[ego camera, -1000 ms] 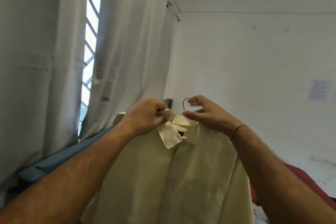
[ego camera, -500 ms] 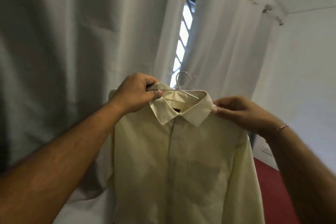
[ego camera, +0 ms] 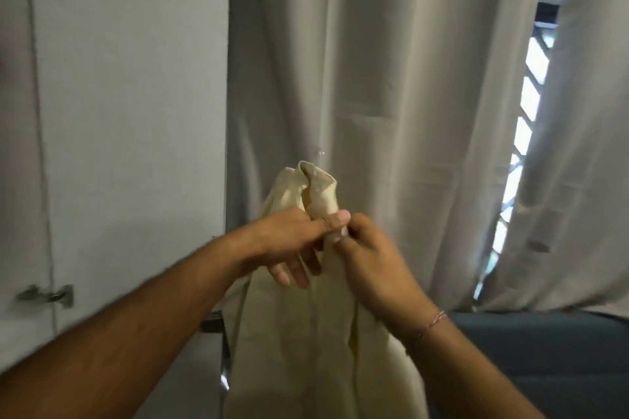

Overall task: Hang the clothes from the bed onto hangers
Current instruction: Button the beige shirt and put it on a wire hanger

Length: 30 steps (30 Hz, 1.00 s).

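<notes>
- Two bare forearms reach in from the bottom edge, meeting at mid-frame.
- The right hand (ego camera: 371, 269) has a thin thread bracelet (ego camera: 431, 321) at its wrist; its thumb and forefinger pinch the front edge of the cream shirt (ego camera: 303, 343) just below the collar.
- The left hand (ego camera: 292, 245) comes in from the other side: thumb laid flat across the cloth, touching the right hand's fingertips, so it pinches the same strip of shirt, while its other fingers hang loosely curled beneath.
- The shirt hangs straight down between the arms, held up in the air in front of the curtain, its body falling out of the bottom of the frame.
- Above the hands, the collar (ego camera: 315, 187) stands bunched and folded in on itself.
- The hanger is hard to make out here; I cannot tell whether it sits inside the shirt, the collar hides that spot.
- Low right, behind the right forearm, a dark blue padded surface (ego camera: 544, 350).
- Left of the shirt, a thin metal bar (ego camera: 223, 360) stands upright, glinting.
- Behind everything, a pale grey curtain (ego camera: 357, 78) hangs in long folds.
- Far right, a gap in the curtain shows a bright window with grille (ego camera: 524, 133).
- Left, a white cupboard door (ego camera: 129, 112) with a metal latch (ego camera: 47, 294) low down.
</notes>
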Each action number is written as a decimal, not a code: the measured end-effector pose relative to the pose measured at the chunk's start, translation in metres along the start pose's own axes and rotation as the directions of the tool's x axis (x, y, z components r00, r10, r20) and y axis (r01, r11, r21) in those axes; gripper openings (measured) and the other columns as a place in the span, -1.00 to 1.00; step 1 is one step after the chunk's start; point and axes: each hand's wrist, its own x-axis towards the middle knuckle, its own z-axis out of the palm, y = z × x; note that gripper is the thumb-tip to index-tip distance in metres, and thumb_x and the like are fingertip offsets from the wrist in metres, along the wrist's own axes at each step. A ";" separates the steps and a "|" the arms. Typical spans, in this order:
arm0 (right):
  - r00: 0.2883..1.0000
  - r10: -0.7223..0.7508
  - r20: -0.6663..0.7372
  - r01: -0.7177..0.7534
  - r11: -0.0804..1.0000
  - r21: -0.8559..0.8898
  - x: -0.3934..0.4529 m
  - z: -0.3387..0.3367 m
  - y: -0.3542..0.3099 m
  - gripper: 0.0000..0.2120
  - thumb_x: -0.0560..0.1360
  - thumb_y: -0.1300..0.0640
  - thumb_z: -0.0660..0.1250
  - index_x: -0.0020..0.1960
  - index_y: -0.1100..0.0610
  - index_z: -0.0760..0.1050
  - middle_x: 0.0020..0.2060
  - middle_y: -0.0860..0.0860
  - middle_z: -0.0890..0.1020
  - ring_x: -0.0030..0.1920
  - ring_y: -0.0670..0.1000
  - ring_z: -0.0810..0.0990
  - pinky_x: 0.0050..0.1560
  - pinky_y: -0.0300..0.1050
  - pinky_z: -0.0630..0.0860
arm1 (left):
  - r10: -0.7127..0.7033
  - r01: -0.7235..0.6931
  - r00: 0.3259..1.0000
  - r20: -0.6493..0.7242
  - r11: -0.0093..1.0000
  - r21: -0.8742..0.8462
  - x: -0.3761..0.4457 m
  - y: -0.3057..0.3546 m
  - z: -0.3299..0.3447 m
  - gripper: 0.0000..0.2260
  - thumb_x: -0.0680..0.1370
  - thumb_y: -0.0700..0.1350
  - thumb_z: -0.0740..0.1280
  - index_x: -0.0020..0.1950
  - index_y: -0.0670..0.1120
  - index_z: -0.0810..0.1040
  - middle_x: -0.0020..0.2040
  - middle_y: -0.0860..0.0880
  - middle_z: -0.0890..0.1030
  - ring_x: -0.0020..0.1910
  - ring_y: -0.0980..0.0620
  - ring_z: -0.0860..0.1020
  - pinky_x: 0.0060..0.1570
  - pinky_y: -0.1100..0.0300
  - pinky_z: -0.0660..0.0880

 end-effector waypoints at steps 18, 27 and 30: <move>0.750 -0.553 0.363 0.630 0.765 -0.135 0.230 0.108 0.002 -0.71 0.68 -0.04 0.25 0.36 -0.05 0.52 0.32 -0.10 0.57 0.36 0.00 0.50 0.34 -0.10 0.41 | -0.078 0.290 0.767 -0.637 0.927 0.237 -0.144 -0.061 -0.211 -0.84 0.65 -0.30 0.31 -0.11 -0.18 0.60 -0.19 -0.08 0.66 -0.19 0.06 0.58 -0.15 0.13 0.52; 0.492 -0.870 -0.003 0.867 0.490 0.086 0.255 0.227 -0.125 -0.65 0.66 -0.12 0.22 0.44 -0.19 0.41 0.33 -0.18 0.48 0.34 -0.05 0.38 0.30 0.00 0.34 | -0.018 0.249 0.504 -0.864 0.960 0.125 -0.284 -0.044 -0.291 -0.69 0.67 -0.27 0.26 -0.04 0.01 0.75 -0.01 -0.09 0.74 -0.03 0.00 0.72 -0.11 0.22 0.62; 0.434 -0.901 0.000 0.896 0.432 0.105 0.270 0.263 -0.171 -0.79 0.65 -0.09 0.23 0.19 -0.15 0.60 0.00 -0.23 0.65 0.05 -0.06 0.53 0.11 0.05 0.50 | -0.010 0.290 0.464 -0.886 0.946 0.141 -0.312 -0.042 -0.325 -0.76 0.66 -0.27 0.27 0.04 -0.11 0.74 0.04 -0.14 0.74 0.02 -0.05 0.72 -0.07 0.18 0.64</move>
